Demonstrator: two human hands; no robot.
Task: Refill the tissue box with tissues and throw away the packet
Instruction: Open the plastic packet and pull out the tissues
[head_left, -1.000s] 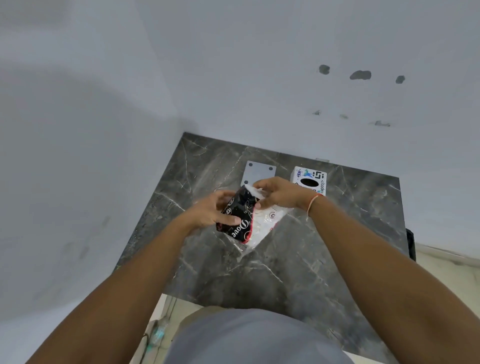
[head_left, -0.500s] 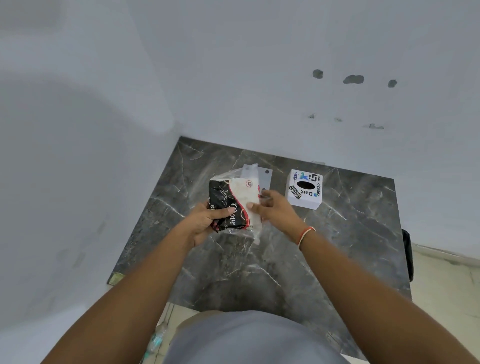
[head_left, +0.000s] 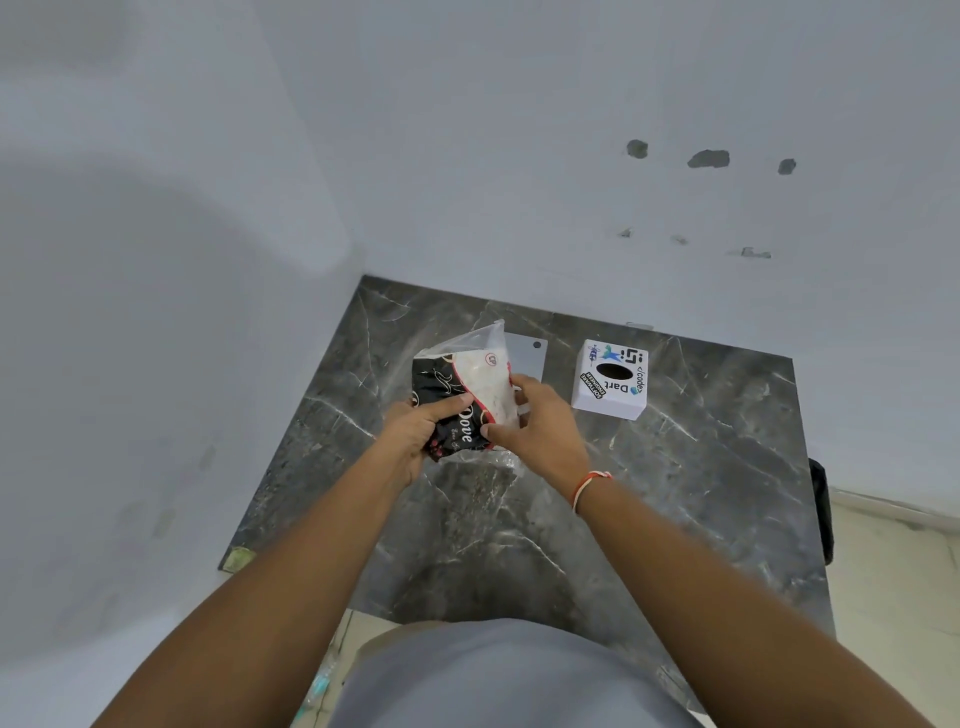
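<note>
A black and clear plastic tissue packet (head_left: 457, 400) with white tissues inside is held above the dark marble table (head_left: 675, 509). My left hand (head_left: 415, 431) grips its black left side, thumb across the front. My right hand (head_left: 535, 426) holds the packet's right side, fingers behind the white tissues and thumb at the lower edge. A white cube tissue box (head_left: 613, 379) with stickers and a dark oval hole on top stands to the right, apart from both hands.
A flat grey plate (head_left: 527, 356) lies on the table behind the packet. White walls close the left and far sides. The table's right edge meets a dark object (head_left: 821, 514) and pale floor beyond.
Both hands have drawn the packet slightly nearer and turned it more upright. My right hand slid from the packet's top down to its right lower side.
</note>
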